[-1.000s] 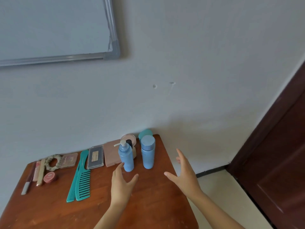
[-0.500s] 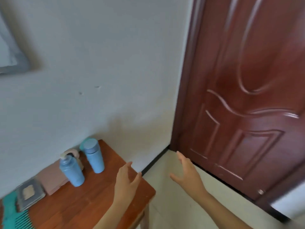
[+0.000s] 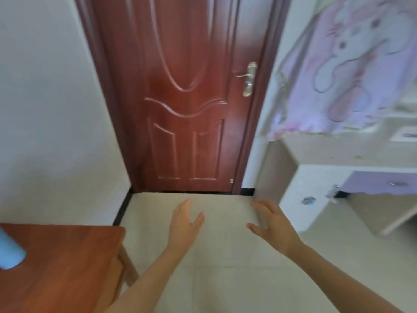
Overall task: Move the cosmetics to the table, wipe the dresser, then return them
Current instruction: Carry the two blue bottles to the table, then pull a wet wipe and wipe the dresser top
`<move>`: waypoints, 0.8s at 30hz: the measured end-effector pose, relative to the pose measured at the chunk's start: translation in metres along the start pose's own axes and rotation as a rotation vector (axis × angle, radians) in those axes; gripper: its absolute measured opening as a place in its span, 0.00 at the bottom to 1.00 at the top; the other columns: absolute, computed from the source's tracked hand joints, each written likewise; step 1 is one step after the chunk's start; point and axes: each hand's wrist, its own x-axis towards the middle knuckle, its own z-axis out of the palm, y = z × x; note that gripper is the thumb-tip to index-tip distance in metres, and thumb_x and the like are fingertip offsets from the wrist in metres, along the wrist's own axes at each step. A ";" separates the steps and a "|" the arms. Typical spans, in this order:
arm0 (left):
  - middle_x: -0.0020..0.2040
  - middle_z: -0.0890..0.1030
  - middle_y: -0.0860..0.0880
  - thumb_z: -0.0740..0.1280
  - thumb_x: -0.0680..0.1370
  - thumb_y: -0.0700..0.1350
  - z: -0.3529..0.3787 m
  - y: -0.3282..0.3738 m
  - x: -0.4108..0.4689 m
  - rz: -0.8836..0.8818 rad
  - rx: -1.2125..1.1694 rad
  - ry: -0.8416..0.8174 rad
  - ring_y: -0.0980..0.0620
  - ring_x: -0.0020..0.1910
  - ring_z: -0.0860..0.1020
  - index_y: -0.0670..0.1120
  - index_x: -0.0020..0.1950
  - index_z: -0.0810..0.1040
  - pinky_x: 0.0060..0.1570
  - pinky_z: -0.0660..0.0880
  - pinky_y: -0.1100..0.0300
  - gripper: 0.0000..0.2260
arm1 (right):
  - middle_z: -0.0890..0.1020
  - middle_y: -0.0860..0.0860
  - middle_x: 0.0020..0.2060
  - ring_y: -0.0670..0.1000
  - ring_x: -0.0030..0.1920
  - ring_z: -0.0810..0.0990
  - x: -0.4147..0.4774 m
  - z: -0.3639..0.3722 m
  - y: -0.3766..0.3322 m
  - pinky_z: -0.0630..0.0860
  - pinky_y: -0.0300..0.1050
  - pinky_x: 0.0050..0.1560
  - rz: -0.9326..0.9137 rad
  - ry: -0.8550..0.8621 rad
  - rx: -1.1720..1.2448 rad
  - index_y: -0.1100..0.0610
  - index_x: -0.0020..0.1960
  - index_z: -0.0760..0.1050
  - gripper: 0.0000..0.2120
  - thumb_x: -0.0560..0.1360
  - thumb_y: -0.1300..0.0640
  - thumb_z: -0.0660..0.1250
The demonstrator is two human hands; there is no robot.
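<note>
Wood table (image 3: pixel 67 256) had slid to the lower left corner as the view swung right, from the wall to the door (image 3: pixel 185 98). Of the cosmetics, only one bottle (image 3: pixel 9 251) stayed in sight, standing on the table at the frame's left edge. Left hand (image 3: pixel 184 222) and right hand (image 3: pixel 273 227) had left the table and hung over the floor (image 3: pixel 225 279). The unloading looked done, and the person was probably turning toward the dresser (image 3: pixel 316 184), the white unit on the right, to wipe it. Both hands were empty, fingers spread and relaxed, touching nothing.
</note>
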 end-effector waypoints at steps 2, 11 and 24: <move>0.66 0.70 0.44 0.66 0.75 0.44 0.025 0.030 -0.004 0.082 0.002 -0.053 0.46 0.66 0.68 0.41 0.68 0.66 0.67 0.64 0.52 0.23 | 0.71 0.57 0.63 0.56 0.64 0.70 -0.021 -0.025 0.027 0.65 0.41 0.59 0.072 0.053 -0.011 0.57 0.65 0.70 0.25 0.70 0.53 0.71; 0.62 0.73 0.45 0.67 0.75 0.42 0.172 0.172 -0.060 0.339 -0.086 -0.222 0.47 0.61 0.71 0.42 0.65 0.70 0.63 0.67 0.54 0.20 | 0.69 0.56 0.65 0.55 0.66 0.66 -0.141 -0.143 0.168 0.66 0.44 0.61 0.303 0.240 -0.065 0.55 0.66 0.69 0.25 0.71 0.53 0.70; 0.61 0.72 0.48 0.66 0.75 0.42 0.325 0.297 -0.105 0.572 -0.103 -0.355 0.48 0.62 0.69 0.44 0.65 0.70 0.58 0.66 0.59 0.18 | 0.75 0.59 0.59 0.60 0.60 0.72 -0.251 -0.262 0.323 0.69 0.52 0.59 0.502 0.452 -0.206 0.58 0.63 0.72 0.25 0.68 0.54 0.73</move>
